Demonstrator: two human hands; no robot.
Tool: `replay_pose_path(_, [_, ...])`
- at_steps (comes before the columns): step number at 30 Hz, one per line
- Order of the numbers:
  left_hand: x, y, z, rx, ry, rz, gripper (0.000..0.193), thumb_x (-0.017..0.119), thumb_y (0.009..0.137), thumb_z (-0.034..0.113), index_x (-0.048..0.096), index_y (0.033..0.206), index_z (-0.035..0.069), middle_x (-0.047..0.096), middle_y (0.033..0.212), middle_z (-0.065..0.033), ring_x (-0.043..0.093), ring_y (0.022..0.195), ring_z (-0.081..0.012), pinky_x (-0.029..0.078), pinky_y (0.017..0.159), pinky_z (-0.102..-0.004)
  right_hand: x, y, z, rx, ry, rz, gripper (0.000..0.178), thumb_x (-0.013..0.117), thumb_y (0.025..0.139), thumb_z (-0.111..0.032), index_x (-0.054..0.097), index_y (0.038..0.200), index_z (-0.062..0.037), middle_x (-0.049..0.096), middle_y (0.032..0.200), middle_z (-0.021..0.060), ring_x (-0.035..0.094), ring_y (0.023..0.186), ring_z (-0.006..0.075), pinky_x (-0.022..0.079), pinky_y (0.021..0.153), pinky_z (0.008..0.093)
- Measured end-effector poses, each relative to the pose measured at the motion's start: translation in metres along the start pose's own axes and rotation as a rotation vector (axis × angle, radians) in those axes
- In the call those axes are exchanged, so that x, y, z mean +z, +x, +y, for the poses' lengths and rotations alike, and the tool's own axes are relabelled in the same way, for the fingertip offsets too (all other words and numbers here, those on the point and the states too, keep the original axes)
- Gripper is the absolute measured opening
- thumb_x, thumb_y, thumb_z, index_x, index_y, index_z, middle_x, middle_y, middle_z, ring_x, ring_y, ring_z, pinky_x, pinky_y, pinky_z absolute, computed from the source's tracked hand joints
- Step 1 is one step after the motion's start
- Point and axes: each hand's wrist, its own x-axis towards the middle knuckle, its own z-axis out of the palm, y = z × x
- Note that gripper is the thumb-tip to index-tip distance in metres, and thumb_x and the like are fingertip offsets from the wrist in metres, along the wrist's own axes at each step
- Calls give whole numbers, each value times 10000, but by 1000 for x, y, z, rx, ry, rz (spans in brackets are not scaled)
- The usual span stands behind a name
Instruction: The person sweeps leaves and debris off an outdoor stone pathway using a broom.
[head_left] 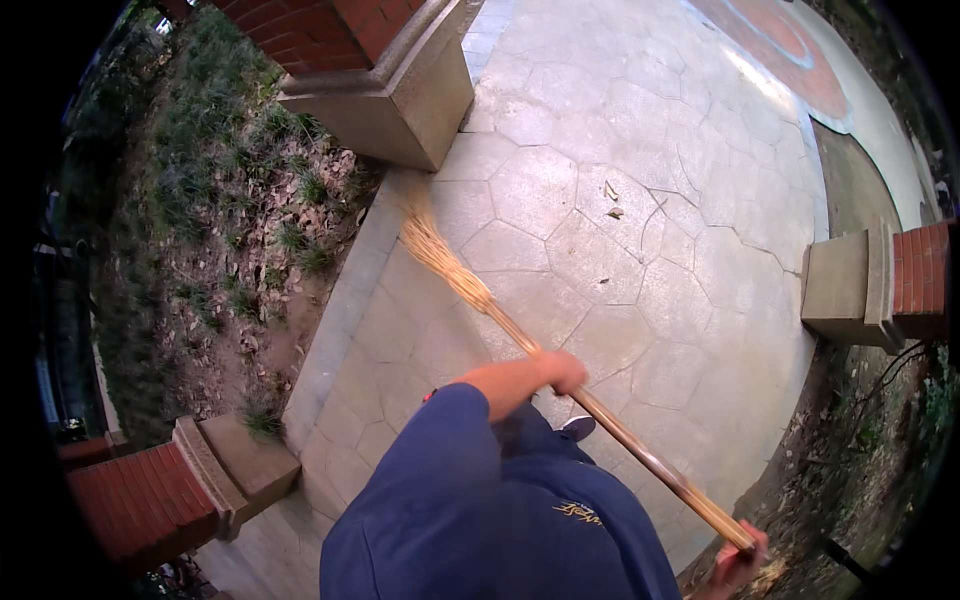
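A long straw broom slants across the view from upper left to lower right. Around the middle of its pale wooden handle, my left hand is closed. My right hand grips the handle near its top end at the lower right. The straw bristles touch down at the left edge of the stone pavement, beside the foot of a brick pillar; their tips are blurred. A few dry leaves lie on the paving to the right of the bristles.
Brick pillars with stone bases stand at the far left, near left and right. Along the left runs a planted bed of grass tufts and fallen leaves. More soil borders the right side. My shoe shows below the handle.
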Motion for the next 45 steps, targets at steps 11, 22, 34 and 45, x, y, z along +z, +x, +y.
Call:
replay_pose_path(11, [31, -14, 7, -62, -109, 80, 189, 582, 644, 168, 630, 795, 64, 623, 778, -158, 600, 760, -336, 478, 651, -422, -7, 36, 12, 85, 62, -1, 318, 539, 787, -302, 517, 943, -26, 542, 948, 108, 516, 893, 266, 423, 838, 386])
replay_pose_path(22, [-39, 49, 41, 219, 32, 157, 211, 559, 626, 144, 600, 828, 100, 610, 790, -148, 587, 771, -330, 464, 651, -438, 18, -27, -71, -159, -93, 0, 315, 546, 784, -288, 492, 936, -17, 497, 913, 100, 508, 947, 269, 389, 847, 373])
replay_pose_path(34, [-7, 20, 42, 126, 32, 358, 146, 538, 651, 163, 598, 771, 105, 608, 738, -123, 594, 727, -315, 468, 626, -432, -13, 11, -47, -78, 189, -66, 276, 573, 761, -227, 444, 869, -8, 467, 830, 103, 494, 852, 245, 384, 868, 358])
replay_pose_path(45, [-104, 56, 10, 222, 195, 596, 160, 564, 613, 127, 603, 767, 125, 606, 752, -114, 583, 764, -304, 468, 657, -415, 68, -27, -81, -354, -206, -148, 356, 591, 757, -309, 439, 908, -25, 471, 887, 98, 479, 931, 255, 353, 885, 390])
